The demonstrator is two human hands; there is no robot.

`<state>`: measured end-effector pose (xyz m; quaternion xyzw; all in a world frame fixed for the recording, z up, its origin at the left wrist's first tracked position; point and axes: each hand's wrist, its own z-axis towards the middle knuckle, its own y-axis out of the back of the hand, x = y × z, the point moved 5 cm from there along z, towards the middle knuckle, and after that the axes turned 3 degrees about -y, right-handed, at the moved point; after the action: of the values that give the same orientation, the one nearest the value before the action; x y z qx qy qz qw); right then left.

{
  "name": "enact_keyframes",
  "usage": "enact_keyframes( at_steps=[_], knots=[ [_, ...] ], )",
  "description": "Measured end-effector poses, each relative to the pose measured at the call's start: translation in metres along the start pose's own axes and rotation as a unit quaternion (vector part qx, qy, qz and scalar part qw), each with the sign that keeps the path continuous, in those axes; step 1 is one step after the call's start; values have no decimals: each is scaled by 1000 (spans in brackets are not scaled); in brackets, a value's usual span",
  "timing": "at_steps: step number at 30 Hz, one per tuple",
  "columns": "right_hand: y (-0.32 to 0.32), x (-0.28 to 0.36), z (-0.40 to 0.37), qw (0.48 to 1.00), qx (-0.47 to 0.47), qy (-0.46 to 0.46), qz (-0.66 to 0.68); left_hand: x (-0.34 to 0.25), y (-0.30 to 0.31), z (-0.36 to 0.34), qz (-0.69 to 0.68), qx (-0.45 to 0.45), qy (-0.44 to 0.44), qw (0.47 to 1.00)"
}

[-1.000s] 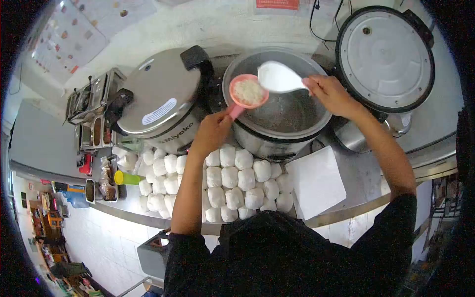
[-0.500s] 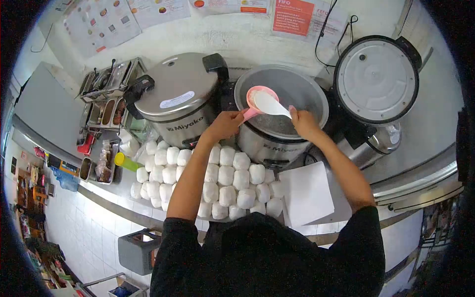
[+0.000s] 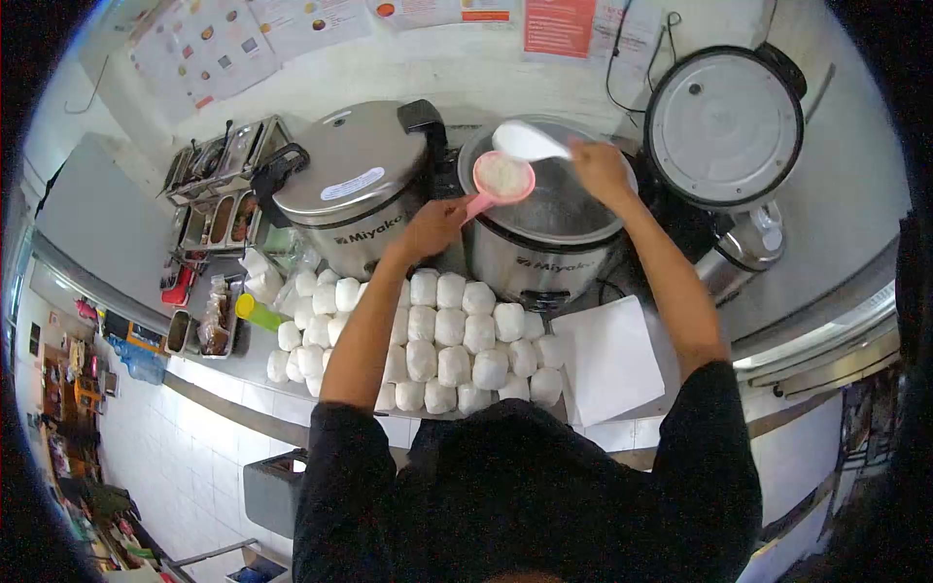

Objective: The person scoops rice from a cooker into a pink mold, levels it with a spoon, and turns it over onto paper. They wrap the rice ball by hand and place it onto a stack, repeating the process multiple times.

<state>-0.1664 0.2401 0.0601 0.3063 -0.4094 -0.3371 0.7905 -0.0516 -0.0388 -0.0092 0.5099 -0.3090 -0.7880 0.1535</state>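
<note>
My left hand (image 3: pixel 436 226) is closed on the handle of a pink scoop (image 3: pixel 505 179), held over the left side of an open rice cooker (image 3: pixel 550 255). White rice fills the scoop's round bowl. In my right hand (image 3: pixel 601 173) is a white rice paddle (image 3: pixel 528 142), its blade raised just above the scoop and apart from it. The cooker's interior looks grey and hazy, and its contents are hard to make out. Several rows of white wrapped rice portions (image 3: pixel 453 367) lie on the counter below my left forearm.
A second, lidded rice cooker (image 3: pixel 352 185) stands to the left. The open cooker's lid (image 3: pixel 724 126) is tilted up at the right. White paper sheets (image 3: pixel 612 360) lie by the counter's front edge. Metal food trays (image 3: pixel 224 216) and a yellow-green cylinder (image 3: pixel 257 311) are further left.
The paddle has lifted off the scoop, moving up and away with my right hand. The scoop's rice-filled top now shows. The view has shifted slightly.
</note>
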Motion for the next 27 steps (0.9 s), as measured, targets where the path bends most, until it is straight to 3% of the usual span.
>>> enact_keyframes(
  at_steps=[1, 3, 4, 6, 7, 8, 9, 11, 13, 14, 15, 16, 17, 18, 19, 20, 21, 23, 24, 25, 26, 27],
  knots=[
    [15, -7, -4, 999, -39, -6, 37, -17, 6, -16, -25, 10, 84, 996],
    [46, -29, -34, 984, -159, -17, 79, -39, 15, -63, -126, -68, 136, 980],
    [68, -36, -55, 967, -151, -139, 153, -37, 15, -91, -153, -92, 146, 973],
    [83, -99, -99, 950, -302, 1, 79, -31, 15, -153, -187, -116, 201, 955],
    [91, -117, -120, 938, -327, -46, 108, -30, 12, -186, -193, -116, 246, 943],
    [110, -88, -143, 949, -264, -142, 97, -31, 8, -216, -236, -124, 242, 933],
    [98, -119, -166, 948, -261, -164, 74, -33, -1, -243, -279, -132, 239, 921],
    [53, -180, -223, 931, -261, -237, 96, -26, -24, -288, -292, -180, 324, 882],
    [6, -178, -293, 947, -231, -223, 32, -24, -47, -315, -327, -192, 346, 858],
    [-43, -228, -341, 939, -170, -291, -66, -27, -59, -321, -339, -205, 363, 843],
    [-78, -244, -378, 922, -140, -360, 8, -27, -69, -322, -326, -200, 343, 858],
    [-85, -219, -395, 914, -128, -384, -40, -26, -79, -323, -315, -197, 352, 859],
    [-102, -215, -410, 918, -106, -382, 24, -25, -86, -321, -303, -191, 363, 860],
    [-116, -208, -423, 920, -78, -343, 175, -25, -92, -319, -290, -183, 374, 862],
    [-124, -205, -426, 967, 2, -257, -5, -26, -98, -314, -286, -182, 360, 869],
    [-128, -191, -416, 968, 77, -154, -181, -25, -102, -305, -280, -181, 343, 878],
    [-117, -182, -411, 965, -7, -159, -208, -27, -104, -296, -272, -178, 323, 889],
    [-64, -97, -364, 933, -181, -174, -257, -32, -113, -276, -287, -144, 316, 893],
    [-78, -102, -359, 973, -135, -165, -84, -35, -119, -262, -294, -120, 309, 897],
    [-91, -105, -358, 980, -90, -154, 90, -38, -128, -248, -294, -111, 315, 896],
    [-114, -96, -355, 950, 80, -180, 243, -43, -141, -234, -295, -97, 321, 895],
    [-133, -71, -358, 868, 239, -196, 388, -48, -156, -223, -296, -81, 327, 894]
  ],
)
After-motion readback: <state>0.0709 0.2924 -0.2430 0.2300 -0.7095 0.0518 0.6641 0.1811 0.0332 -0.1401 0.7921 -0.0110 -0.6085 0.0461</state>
